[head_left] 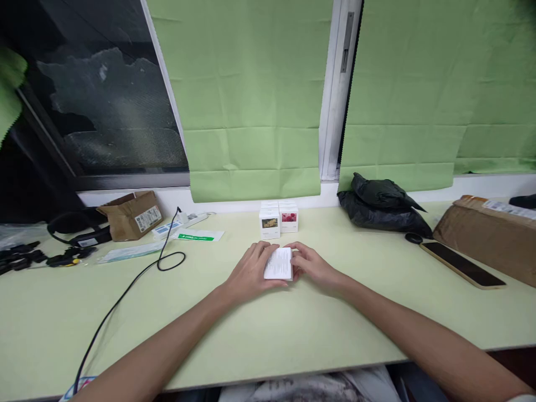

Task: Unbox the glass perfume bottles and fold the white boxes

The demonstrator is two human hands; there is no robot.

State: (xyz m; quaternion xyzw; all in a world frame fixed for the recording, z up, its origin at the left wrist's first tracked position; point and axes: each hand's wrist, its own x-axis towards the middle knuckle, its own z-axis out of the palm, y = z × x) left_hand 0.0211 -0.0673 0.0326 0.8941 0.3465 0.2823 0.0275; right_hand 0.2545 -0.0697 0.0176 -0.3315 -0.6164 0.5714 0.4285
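Between my hands is a small white box (278,264) with lines of fine print on the face turned up to me. My left hand (251,268) wraps its left side, thumb along the near edge and fingers at the far edge. At the right side, the fingers of my right hand (314,265) are curled against the box; their tips are partly hidden. Just beyond stand several similar small white boxes in two rows, one front box with a yellowish picture (269,224) and the other with a red picture (289,218).
On the pale green table (343,340), a black cable (125,304) loops at left near an open cardboard box (133,215) and flat packets (201,235). To the right lie black plastic bags (383,206), a phone (463,264) and a large brown parcel (488,237).
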